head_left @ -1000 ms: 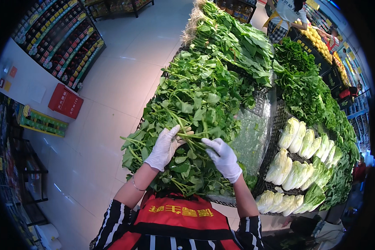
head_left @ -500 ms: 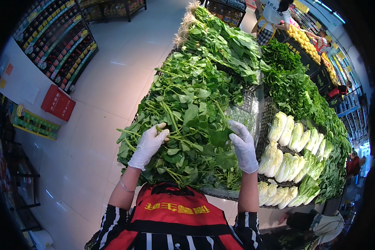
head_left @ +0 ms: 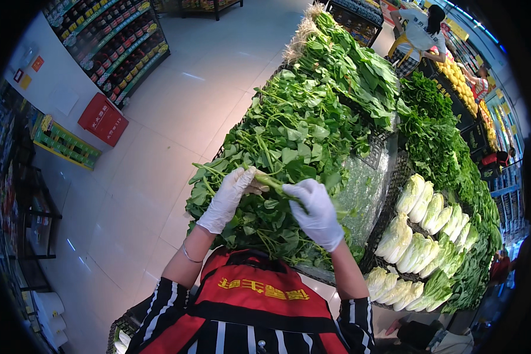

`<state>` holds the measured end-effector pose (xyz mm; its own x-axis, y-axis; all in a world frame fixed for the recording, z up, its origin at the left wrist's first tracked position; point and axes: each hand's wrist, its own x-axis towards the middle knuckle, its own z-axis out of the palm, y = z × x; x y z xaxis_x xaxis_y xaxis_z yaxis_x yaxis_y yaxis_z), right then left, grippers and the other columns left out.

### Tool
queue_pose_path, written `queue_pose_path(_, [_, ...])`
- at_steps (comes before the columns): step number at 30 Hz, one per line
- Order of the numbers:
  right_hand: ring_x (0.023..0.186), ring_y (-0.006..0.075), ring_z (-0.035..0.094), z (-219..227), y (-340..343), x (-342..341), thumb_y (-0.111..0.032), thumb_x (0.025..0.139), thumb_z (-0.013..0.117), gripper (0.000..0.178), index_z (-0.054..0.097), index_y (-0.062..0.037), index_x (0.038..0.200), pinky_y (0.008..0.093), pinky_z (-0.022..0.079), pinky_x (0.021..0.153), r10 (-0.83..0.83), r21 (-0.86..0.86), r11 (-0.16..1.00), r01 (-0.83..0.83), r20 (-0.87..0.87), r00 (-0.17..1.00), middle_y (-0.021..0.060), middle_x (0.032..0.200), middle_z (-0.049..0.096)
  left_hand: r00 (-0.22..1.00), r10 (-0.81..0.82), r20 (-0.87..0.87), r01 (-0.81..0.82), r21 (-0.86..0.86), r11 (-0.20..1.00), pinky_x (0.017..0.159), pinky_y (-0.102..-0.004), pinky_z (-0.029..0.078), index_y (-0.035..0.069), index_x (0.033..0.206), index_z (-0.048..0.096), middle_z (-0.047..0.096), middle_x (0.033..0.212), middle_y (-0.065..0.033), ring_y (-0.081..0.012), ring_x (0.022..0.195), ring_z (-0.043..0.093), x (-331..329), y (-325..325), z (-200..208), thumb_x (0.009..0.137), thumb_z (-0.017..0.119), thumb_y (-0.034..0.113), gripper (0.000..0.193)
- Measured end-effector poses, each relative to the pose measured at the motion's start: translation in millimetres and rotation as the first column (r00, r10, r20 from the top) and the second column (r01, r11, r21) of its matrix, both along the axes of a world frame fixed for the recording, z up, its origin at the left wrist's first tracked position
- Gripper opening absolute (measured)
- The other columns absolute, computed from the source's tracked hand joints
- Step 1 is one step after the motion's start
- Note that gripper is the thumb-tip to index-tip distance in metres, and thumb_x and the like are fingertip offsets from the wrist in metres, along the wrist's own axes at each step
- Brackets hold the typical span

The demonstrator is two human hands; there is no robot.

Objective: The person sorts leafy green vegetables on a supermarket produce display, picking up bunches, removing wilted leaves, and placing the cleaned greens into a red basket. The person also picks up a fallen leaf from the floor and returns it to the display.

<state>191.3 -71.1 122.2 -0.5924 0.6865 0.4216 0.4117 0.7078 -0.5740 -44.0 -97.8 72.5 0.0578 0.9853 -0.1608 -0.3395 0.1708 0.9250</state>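
**Both gloved hands on one green stalk above the leafy pile**

While we look down over our red and black striped apron (head_left: 248,307), our left hand (head_left: 229,197) and right hand (head_left: 317,213), both in white gloves, meet over the heap of leafy greens (head_left: 289,141); between them runs a green stalk (head_left: 272,183), lifted just clear of the pile and slanting from upper left to lower right. Our left hand is closed narrowly around the upper end of that stalk, fingers bunched at the tip; our right hand is curled over the lower end, knuckles toward us, and its fingers hide how far they wrap, yet the stalk plainly passes under them and is held. A thin bracelet (head_left: 189,255) sits on our left wrist.

Beyond the heap, further along the display, lies a darker mound of long-leaved greens (head_left: 360,65) with pale roots showing at its far end; to the right, past a clear plastic sheet (head_left: 366,183), rows of pale napa cabbages (head_left: 425,230) lie side by side in a wire rack, with more dark greens (head_left: 436,141) above them. At the far end another person in a white top (head_left: 422,35) stands by yellow fruit (head_left: 460,76); on the left, across the pale tiled floor (head_left: 159,147), stand a red crate (head_left: 103,118), a green crate (head_left: 65,144) and shelves of bottles (head_left: 112,41).
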Motion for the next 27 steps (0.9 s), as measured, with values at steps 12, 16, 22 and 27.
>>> queue_pose_path(12, [0.093, 0.0302, 0.058, -36.8, -25.4, -40.8, -0.018, 0.082, 0.081, 0.034, 0.065, -0.0086, 0.111, 0.0407, 0.046, 0.083, -0.229, 0.132, 0.967, 0.217, 0.090, 0.969, 0.0101, 0.099, 0.060, 0.996, 0.048, 0.079, -0.039, -0.120, 0.992, 0.080, -0.0267, 0.056, 0.004, 0.119, 0.066, 0.074, 0.108, -0.0074, -0.0151, 0.094, 0.072, 3.6, -24.0, -9.0, 0.107, 0.054, 0.034, 0.035])
queue_pose_path(16, [0.080, 0.0277, 0.059, -40.7, -9.3, -37.5, -0.006, 0.086, 0.073, 0.017, 0.063, -0.0059, 0.099, 0.0389, 0.048, 0.073, -0.237, -0.137, 0.968, 0.211, -0.216, 0.947, 0.0094, 0.088, 0.058, 0.995, 0.076, 0.065, -0.070, -0.089, 0.994, 0.083, -0.0268, 0.054, 0.003, 0.120, 0.067, 0.073, 0.107, -0.0059, -0.0153, 0.094, 0.071, -1.3, -15.1, -4.3, 0.106, 0.055, 0.037, 0.038])
queue_pose_path(22, [0.071, 0.0152, 0.055, 11.2, -0.8, 6.0, -0.002, 0.093, 0.067, 0.011, 0.063, -0.0025, 0.104, 0.0296, 0.047, 0.065, -0.541, -0.326, 0.804, 0.497, -0.057, 0.839, 0.0059, 0.086, 0.060, 0.977, 0.170, 0.133, -0.159, -0.085, 0.984, 0.079, -0.0273, 0.055, 0.001, 0.119, 0.067, 0.072, 0.103, -0.0076, -0.0168, 0.091, 0.071, -5.8, -1.4, 11.6, 0.107, 0.054, 0.037, 0.040])
queue_pose_path(27, [0.082, 0.0172, 0.059, 70.7, 4.0, 42.9, 0.003, 0.091, 0.069, 0.023, 0.065, -0.0023, 0.112, 0.0291, 0.048, 0.071, -0.434, 0.123, 0.850, 0.513, -0.389, 0.812, 0.0071, 0.095, 0.064, 0.953, 0.250, 0.171, -0.253, -0.005, 0.967, 0.074, -0.0261, 0.055, 0.002, 0.117, 0.069, 0.073, 0.098, -0.0075, -0.0170, 0.085, 0.073, -12.6, 9.1, 23.3, 0.107, 0.054, 0.039, 0.041])
